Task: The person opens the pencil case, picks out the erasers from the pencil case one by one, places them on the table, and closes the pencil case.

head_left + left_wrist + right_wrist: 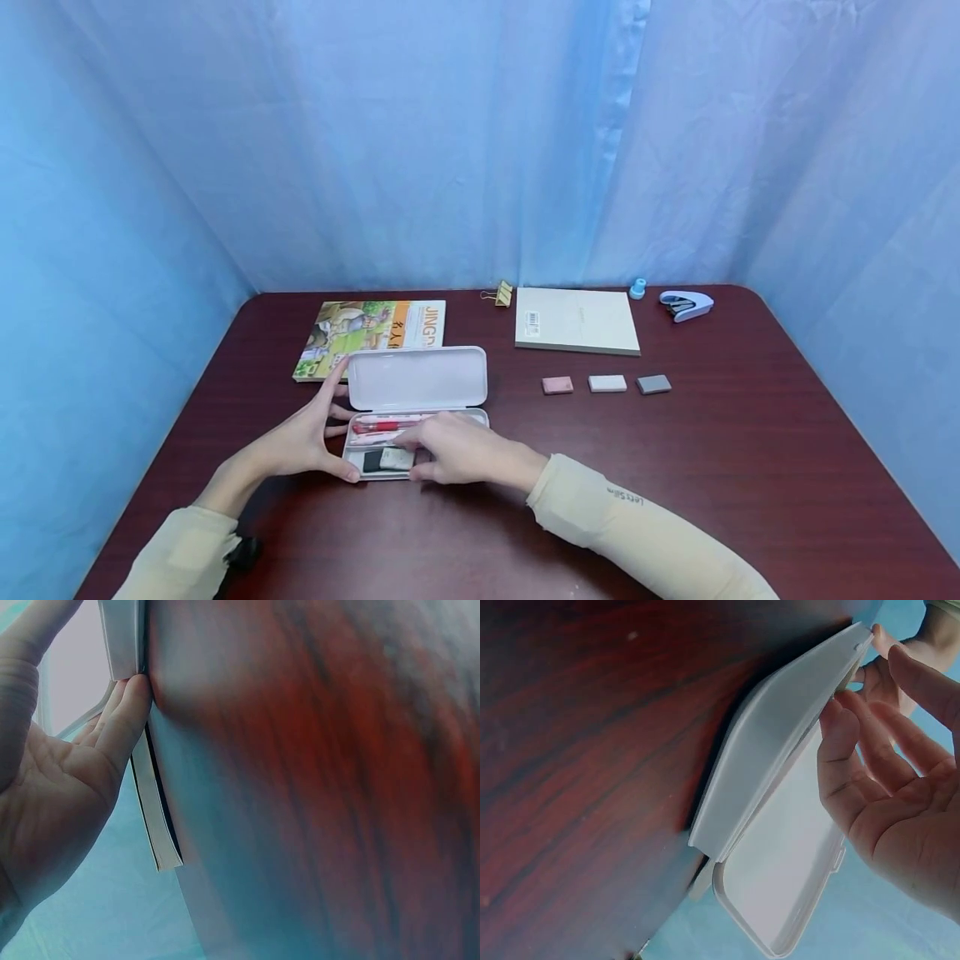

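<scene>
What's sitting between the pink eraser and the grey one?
The white eraser lies between the pink eraser and the grey one, as the head view shows.

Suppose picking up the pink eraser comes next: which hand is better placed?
Likely the right. The right hand is over the pencil case, closer to the pink eraser; the left hand is at the case's left end, farther away.
</scene>
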The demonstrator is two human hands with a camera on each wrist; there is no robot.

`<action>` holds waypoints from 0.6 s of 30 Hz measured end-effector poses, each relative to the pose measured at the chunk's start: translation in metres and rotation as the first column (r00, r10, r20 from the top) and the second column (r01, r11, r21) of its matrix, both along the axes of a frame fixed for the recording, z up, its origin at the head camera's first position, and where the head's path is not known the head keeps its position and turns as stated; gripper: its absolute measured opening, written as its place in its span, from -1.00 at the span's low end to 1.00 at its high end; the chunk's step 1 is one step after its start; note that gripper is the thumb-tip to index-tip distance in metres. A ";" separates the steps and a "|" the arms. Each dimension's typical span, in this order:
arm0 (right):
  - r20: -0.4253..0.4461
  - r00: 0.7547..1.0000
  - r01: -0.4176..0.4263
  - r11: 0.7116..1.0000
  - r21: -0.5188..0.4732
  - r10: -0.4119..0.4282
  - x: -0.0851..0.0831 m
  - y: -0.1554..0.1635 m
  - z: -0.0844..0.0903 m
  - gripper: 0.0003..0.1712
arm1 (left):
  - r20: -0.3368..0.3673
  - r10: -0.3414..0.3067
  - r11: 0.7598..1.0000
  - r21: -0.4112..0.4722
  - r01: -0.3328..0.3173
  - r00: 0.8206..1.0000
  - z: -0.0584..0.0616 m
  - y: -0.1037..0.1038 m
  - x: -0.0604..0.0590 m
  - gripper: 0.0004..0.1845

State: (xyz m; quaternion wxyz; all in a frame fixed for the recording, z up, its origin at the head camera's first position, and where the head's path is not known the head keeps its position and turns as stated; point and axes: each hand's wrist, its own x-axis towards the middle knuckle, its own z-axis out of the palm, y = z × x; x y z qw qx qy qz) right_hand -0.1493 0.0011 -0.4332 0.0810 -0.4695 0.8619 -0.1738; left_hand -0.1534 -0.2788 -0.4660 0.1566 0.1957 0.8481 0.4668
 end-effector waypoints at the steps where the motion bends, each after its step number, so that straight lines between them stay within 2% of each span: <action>1: 0.001 1.000 0.004 1.000 -0.005 -0.004 0.000 0.000 -0.001 -0.69 | 0.001 0.000 1.000 0.000 0.000 1.000 0.000 0.000 0.000 0.57; 4: -0.002 1.000 0.016 1.000 -0.016 -0.016 0.000 -0.003 -0.004 -0.77 | 0.007 0.000 1.000 0.001 0.000 1.000 -0.001 0.001 0.000 0.56; 7: -0.016 0.999 0.042 0.999 0.003 -0.042 0.001 -0.008 -0.008 -0.71 | 0.010 0.003 1.000 0.001 -0.003 1.000 -0.002 0.001 0.000 0.56; 13: -0.104 0.993 0.073 0.994 0.076 -0.065 0.005 -0.018 -0.015 -0.63 | 0.010 0.012 1.000 -0.004 -0.012 1.000 -0.002 0.001 0.001 0.57; 18: -0.079 0.993 0.090 0.994 0.063 -0.085 0.003 -0.018 -0.013 -0.62 | 0.004 0.010 1.000 -0.003 -0.010 1.000 -0.001 0.001 0.000 0.57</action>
